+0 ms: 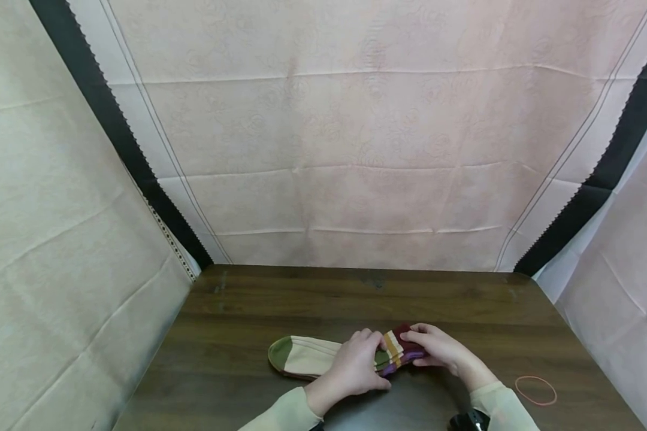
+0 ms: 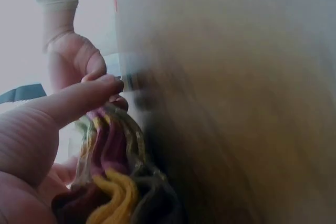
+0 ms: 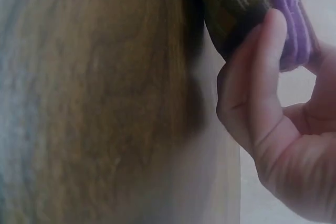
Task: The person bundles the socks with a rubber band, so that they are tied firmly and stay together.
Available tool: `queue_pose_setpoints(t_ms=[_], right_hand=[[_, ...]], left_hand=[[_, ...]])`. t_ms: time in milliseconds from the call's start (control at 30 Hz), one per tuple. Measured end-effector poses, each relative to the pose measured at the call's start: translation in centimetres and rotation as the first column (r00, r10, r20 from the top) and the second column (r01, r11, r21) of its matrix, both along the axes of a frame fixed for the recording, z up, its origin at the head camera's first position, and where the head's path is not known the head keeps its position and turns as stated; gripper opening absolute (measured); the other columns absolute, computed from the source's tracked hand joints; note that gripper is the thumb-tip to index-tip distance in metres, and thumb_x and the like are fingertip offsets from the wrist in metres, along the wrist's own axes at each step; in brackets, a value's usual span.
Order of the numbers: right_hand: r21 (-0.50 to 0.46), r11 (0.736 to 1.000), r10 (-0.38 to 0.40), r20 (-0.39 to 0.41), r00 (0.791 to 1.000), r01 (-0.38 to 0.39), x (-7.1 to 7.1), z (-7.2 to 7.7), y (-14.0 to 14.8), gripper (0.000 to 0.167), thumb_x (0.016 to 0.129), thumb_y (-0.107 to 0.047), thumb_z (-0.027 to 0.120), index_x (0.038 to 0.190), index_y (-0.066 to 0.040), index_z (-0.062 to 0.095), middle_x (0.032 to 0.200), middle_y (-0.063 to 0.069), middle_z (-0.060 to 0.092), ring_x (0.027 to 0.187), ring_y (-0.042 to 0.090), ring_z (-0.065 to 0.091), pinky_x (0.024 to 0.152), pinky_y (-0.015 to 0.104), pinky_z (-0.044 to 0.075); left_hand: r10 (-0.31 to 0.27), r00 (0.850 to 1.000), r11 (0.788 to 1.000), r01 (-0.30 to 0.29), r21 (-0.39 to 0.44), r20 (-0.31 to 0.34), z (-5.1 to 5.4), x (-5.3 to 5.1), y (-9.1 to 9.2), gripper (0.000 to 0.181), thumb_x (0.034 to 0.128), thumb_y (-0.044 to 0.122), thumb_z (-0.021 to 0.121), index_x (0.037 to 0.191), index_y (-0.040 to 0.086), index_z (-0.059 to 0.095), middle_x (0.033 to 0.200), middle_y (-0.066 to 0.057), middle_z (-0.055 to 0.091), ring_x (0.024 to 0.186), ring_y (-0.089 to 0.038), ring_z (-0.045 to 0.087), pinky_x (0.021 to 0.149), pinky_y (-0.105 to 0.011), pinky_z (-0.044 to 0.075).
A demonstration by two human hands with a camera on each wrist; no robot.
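A stack of socks (image 1: 313,354) lies lengthwise on the table, cream with a green toe at the left and striped maroon, mustard, white and purple towards the right. My left hand (image 1: 356,362) grips the stack across its middle, fingers over the far side and thumb on the near side. At the striped end, my right hand (image 1: 437,347) pinches the socks between thumb and fingers. The layered edges of the socks (image 2: 113,150) show in the left wrist view, below the left thumb. In the right wrist view, purple edges (image 3: 294,30) sit between the right hand's fingers.
A pink rubber band (image 1: 536,390) lies on the wooden table (image 1: 356,299), right of the right hand. Pale fabric sheets (image 1: 356,149) with dark strips (image 1: 135,143) rise behind the table and at both sides.
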State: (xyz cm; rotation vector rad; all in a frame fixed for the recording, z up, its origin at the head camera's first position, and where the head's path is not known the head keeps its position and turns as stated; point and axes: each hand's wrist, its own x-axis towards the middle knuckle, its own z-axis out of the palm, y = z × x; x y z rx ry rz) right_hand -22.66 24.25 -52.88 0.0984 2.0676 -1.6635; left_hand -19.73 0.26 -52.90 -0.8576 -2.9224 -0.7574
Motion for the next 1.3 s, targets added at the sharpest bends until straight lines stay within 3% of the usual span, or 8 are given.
queue_pose_setpoints(t_ms=[267, 467, 800, 1000, 1200, 1300], right_hand=[[-0.05, 0.999, -0.007, 0.03, 1.0, 0.009, -0.2, 0.2, 0.0, 0.059, 0.107, -0.032, 0.063, 0.143, 0.01, 0.042, 0.111, 0.017, 0.066, 0.086, 0.02, 0.07, 0.071, 0.03, 0.063], [-0.051, 0.999, -0.007, 0.033, 0.999, 0.009, -0.3, 0.4, 0.0, 0.063, 0.108, -0.032, 0.063, 0.146, 0.011, 0.038, 0.112, 0.019, 0.066, 0.086, 0.02, 0.071, 0.071, 0.029, 0.063], [-0.026, 1.0, 0.01, 0.006, 1.0, -0.01, -0.3, -0.2, 0.3, 0.058, 0.106, -0.029, 0.068, 0.139, 0.011, 0.042, 0.11, 0.02, 0.063, 0.086, 0.022, 0.069, 0.069, 0.033, 0.064], [0.033, 0.998, 0.051, -0.047, 0.998, -0.049, 0.0, -0.1, 1.2, 0.057, 0.106, -0.033, 0.068, 0.137, 0.011, 0.048, 0.107, 0.017, 0.065, 0.083, 0.022, 0.069, 0.07, 0.037, 0.064], [0.081, 0.992, 0.106, -0.145, 0.984, -0.095, 0.3, 0.7, 4.7, 0.051, 0.11, -0.031, 0.062, 0.136, 0.012, 0.054, 0.115, 0.018, 0.069, 0.093, 0.028, 0.072, 0.08, 0.044, 0.064], [0.157, 0.981, 0.146, -0.204, 0.968, -0.115, 0.7, 1.4, 7.6, 0.046, 0.11, -0.026, 0.063, 0.133, 0.014, 0.057, 0.118, 0.021, 0.071, 0.097, 0.031, 0.073, 0.081, 0.044, 0.064]], left_hand=[[0.035, 0.994, 0.993, -0.046, -0.108, -0.101, -0.6, -0.2, 0.9, 0.073, 0.0568, 0.037, 0.108, 0.109, 0.025, 0.059, 0.102, 0.008, 0.059, 0.095, -0.012, 0.056, 0.071, -0.032, 0.051], [0.051, 0.994, 0.992, -0.061, -0.111, -0.092, -0.3, -0.3, 1.1, 0.064, 0.0613, 0.026, 0.102, 0.108, 0.023, 0.058, 0.098, 0.007, 0.058, 0.091, -0.014, 0.055, 0.067, -0.032, 0.048], [0.031, 0.999, 0.996, -0.034, 0.079, 0.038, -0.2, -1.1, -0.3, 0.044, 0.0711, 0.012, 0.094, 0.105, 0.02, 0.068, 0.09, 0.011, 0.06, 0.078, -0.004, 0.054, 0.065, -0.024, 0.047], [0.0, 1.0, 0.988, -0.005, 0.151, 0.03, 0.0, -1.3, -0.9, 0.036, 0.072, 0.009, 0.094, 0.097, 0.022, 0.072, 0.089, 0.013, 0.065, 0.077, -0.001, 0.056, 0.067, -0.023, 0.048], [-0.015, 0.999, 0.98, 0.007, 0.197, 0.042, -0.2, -1.7, -1.1, 0.034, 0.0729, 0.007, 0.093, 0.096, 0.022, 0.073, 0.083, 0.016, 0.066, 0.073, 0.001, 0.056, 0.067, -0.021, 0.048], [-0.015, 0.997, 0.977, 0.0, 0.215, 0.07, -0.3, -1.9, -1.1, 0.033, 0.074, 0.007, 0.092, 0.096, 0.022, 0.073, 0.083, 0.018, 0.065, 0.073, 0.002, 0.055, 0.068, -0.02, 0.048]])
